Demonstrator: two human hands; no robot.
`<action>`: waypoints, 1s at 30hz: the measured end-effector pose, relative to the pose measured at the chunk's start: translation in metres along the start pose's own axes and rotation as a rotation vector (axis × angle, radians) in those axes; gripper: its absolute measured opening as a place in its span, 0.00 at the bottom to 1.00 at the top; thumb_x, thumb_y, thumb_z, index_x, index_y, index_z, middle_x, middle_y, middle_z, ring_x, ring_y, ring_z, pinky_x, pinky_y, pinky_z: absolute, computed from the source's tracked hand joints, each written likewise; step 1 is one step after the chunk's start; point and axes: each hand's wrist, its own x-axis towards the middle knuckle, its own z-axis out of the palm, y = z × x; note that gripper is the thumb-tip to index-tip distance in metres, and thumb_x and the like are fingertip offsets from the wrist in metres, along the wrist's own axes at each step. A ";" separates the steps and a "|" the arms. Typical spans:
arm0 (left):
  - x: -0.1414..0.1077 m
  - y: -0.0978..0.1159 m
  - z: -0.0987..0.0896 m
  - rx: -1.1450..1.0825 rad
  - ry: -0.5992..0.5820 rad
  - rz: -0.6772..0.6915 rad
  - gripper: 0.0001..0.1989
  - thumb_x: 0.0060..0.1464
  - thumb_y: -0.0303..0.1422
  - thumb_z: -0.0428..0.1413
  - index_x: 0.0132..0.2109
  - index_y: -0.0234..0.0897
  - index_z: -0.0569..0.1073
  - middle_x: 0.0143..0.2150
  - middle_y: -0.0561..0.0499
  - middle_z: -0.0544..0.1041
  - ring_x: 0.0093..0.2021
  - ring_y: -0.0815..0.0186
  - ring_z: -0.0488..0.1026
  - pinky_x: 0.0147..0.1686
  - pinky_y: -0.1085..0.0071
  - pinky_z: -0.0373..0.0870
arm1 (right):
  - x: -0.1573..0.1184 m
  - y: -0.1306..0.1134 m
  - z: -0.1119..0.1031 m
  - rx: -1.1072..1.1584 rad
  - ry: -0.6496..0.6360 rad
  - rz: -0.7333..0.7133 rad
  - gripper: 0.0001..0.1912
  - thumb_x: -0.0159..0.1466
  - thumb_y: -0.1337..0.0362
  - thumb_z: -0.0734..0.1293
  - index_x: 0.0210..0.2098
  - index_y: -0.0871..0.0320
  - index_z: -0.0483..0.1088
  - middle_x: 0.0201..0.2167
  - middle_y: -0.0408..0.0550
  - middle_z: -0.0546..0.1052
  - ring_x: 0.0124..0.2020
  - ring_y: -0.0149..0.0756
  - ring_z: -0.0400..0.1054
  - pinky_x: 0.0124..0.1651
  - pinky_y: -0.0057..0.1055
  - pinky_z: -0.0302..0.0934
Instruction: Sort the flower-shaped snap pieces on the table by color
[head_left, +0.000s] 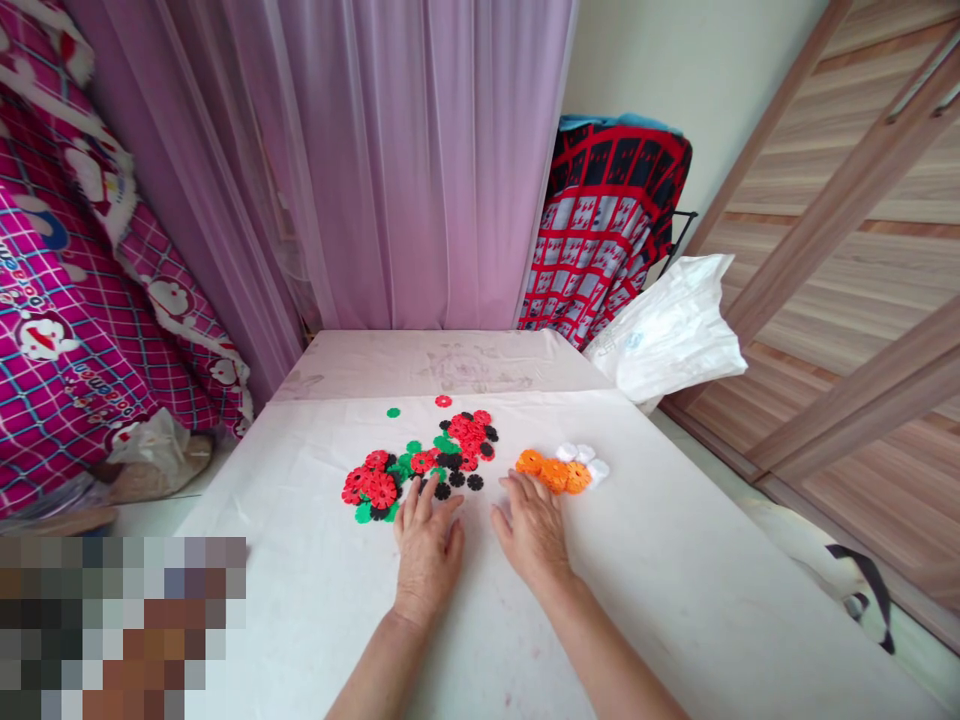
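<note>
My left hand (pixel 427 540) rests palm down at the near edge of a loose heap of flat, notched plastic discs, its fingers spread. The heap mixes red discs (pixel 380 489), green discs (pixel 414 447) and black discs (pixel 457 479). My right hand (pixel 534 525) is also palm down, fingers apart, its tips close to a cluster of orange discs (pixel 553 474). White discs (pixel 586 455) lie just behind and right of the orange ones. Neither hand visibly grips a disc. Whether the fingertips touch any is hard to tell.
The discs lie on a table with a pale cloth (pixel 645 570). One green disc (pixel 394 412) and one red disc (pixel 443 401) lie apart toward the far side. A white plastic bag (pixel 667 330) stands at the back right. A purple curtain (pixel 420 170) hangs behind, and a wooden wardrobe (pixel 840 250) is at right.
</note>
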 end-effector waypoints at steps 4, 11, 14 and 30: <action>0.001 -0.002 0.002 -0.011 -0.005 -0.002 0.17 0.55 0.25 0.52 0.48 0.45 0.78 0.64 0.45 0.68 0.67 0.49 0.57 0.60 0.45 0.59 | 0.047 0.024 -0.039 -0.082 -0.024 0.087 0.23 0.61 0.61 0.66 0.55 0.57 0.66 0.52 0.56 0.73 0.58 0.48 0.59 0.55 0.40 0.50; 0.001 -0.005 0.004 -0.032 0.020 0.007 0.17 0.55 0.25 0.51 0.48 0.44 0.78 0.64 0.45 0.68 0.67 0.49 0.57 0.60 0.45 0.60 | 0.096 0.039 -0.053 -0.312 -0.450 -0.006 0.35 0.51 0.56 0.72 0.56 0.60 0.64 0.46 0.58 0.75 0.54 0.49 0.62 0.50 0.38 0.48; 0.001 -0.005 0.004 -0.038 0.019 0.003 0.17 0.55 0.25 0.52 0.48 0.43 0.78 0.64 0.45 0.68 0.67 0.49 0.57 0.60 0.45 0.61 | 0.093 0.036 -0.044 -0.328 -0.450 0.018 0.31 0.53 0.58 0.70 0.55 0.61 0.65 0.45 0.60 0.76 0.54 0.50 0.63 0.50 0.39 0.47; 0.001 -0.005 0.005 -0.054 0.012 -0.012 0.17 0.55 0.25 0.51 0.48 0.44 0.78 0.64 0.46 0.68 0.67 0.49 0.57 0.61 0.44 0.60 | 0.100 0.036 -0.033 -0.358 -0.498 -0.011 0.23 0.55 0.63 0.68 0.51 0.60 0.69 0.44 0.59 0.77 0.53 0.50 0.64 0.49 0.40 0.49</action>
